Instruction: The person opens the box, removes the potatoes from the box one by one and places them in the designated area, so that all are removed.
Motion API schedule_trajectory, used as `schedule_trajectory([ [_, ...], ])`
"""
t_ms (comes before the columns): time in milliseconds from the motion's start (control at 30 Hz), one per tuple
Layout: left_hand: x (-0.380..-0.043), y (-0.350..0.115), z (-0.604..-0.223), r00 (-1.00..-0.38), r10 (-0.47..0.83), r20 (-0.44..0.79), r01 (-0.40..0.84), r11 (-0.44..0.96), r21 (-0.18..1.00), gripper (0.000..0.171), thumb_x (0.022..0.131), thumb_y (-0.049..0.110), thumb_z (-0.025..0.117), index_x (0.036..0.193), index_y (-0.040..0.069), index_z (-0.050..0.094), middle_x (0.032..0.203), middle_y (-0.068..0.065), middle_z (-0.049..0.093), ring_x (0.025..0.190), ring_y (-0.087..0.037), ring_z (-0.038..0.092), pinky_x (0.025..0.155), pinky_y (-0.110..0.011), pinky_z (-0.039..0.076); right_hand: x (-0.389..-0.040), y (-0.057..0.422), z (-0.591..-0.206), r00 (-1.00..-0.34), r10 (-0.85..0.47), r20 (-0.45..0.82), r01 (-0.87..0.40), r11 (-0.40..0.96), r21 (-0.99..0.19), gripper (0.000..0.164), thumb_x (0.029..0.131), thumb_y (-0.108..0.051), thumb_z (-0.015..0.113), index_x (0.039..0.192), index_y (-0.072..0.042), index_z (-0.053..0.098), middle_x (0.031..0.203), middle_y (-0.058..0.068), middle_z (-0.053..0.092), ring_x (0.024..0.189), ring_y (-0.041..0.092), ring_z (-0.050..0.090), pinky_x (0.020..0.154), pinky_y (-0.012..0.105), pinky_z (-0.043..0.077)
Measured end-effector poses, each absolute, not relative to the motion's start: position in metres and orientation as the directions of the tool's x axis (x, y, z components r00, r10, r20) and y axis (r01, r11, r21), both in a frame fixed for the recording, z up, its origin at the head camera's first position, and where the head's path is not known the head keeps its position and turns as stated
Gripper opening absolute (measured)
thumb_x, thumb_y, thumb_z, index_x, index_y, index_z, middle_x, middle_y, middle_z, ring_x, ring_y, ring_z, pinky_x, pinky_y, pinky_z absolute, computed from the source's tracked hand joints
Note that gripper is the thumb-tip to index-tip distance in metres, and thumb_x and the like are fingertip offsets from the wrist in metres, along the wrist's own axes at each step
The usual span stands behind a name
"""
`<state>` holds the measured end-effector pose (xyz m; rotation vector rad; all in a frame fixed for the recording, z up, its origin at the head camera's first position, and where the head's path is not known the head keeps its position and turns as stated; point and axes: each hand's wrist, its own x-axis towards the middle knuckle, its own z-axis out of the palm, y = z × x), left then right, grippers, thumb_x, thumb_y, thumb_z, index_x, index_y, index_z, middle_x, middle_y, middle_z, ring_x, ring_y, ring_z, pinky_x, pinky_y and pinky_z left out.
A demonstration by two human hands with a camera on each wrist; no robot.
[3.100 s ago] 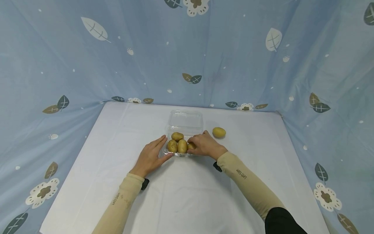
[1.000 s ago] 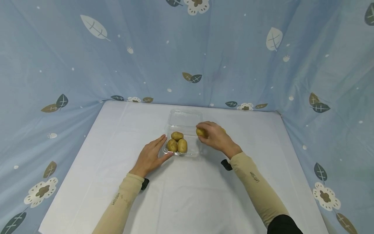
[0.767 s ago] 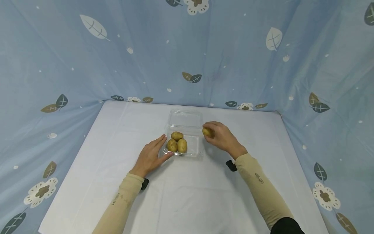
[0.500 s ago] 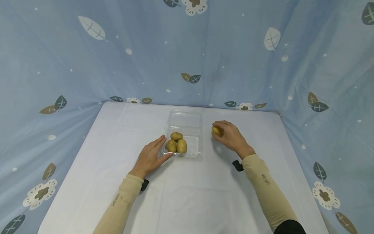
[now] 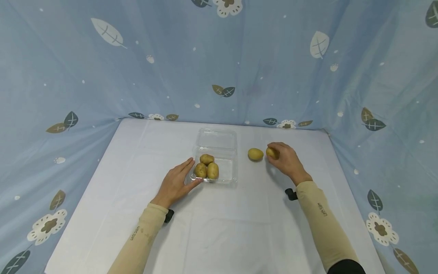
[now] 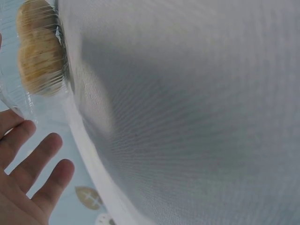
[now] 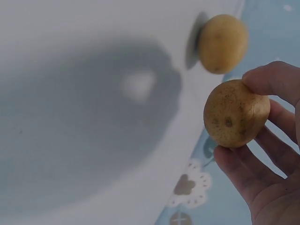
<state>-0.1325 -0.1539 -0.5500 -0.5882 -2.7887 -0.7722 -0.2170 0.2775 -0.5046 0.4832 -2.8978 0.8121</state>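
Note:
My right hand (image 5: pixel 286 161) pinches a potato (image 7: pixel 234 114) between thumb and fingertips, held just above the table, as its shadow in the right wrist view suggests. Just left of it a second, yellower potato (image 5: pixel 255 154) lies on the cloth. A clear plastic clamshell box (image 5: pixel 227 171) stands mid-table with its lid (image 5: pixel 217 139) folded back. Three potatoes (image 5: pixel 207 166) sit together in its left half. At the box's left front corner rests my left hand (image 5: pixel 175 184), fingers straight along the side and thumb at the front rim.
A white cloth covers the table (image 5: pixel 219 236). Behind and at both sides hangs a blue curtain (image 5: pixel 219 57) printed with leaves and flowers, meeting the table's back edge.
My right hand has lifted one potato out of the box's right side and carried it right, past the potato lying on the cloth. My left hand has stayed at the box.

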Motion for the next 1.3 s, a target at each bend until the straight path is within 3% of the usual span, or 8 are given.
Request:
schedule_trajectory([
  [567,-0.132,-0.154,-0.548,-0.894,0.334,0.298,0.439,0.783,0.440,0.082,0.089,0.055,0.073,0.149,0.003,0.050,0.154,-0.009,0.047,0.135,-0.032,0.051,0.109,-0.052,0.044,-0.225,0.287,-0.523,-0.971,-0.238,-0.001,-0.205,0.838,-0.506,0.048,0.091,-0.013,0.076,0.135,-0.002,0.062,0.134,0.021,0.060,0.119,0.037,0.057,0.101,0.053,0.049],
  [1300,-0.132,-0.155,-0.549,-0.899,0.332,0.286,0.431,0.787,0.441,0.083,0.091,0.057,0.070,0.150,0.004,0.049,0.155,-0.009,0.046,0.137,-0.032,0.050,0.110,-0.051,0.043,-0.232,0.285,-0.530,-0.964,-0.254,-0.078,-0.187,0.855,-0.484,0.057,0.095,-0.016,0.070,0.147,-0.003,0.049,0.146,0.025,0.049,0.128,0.042,0.051,0.105,0.056,0.046],
])
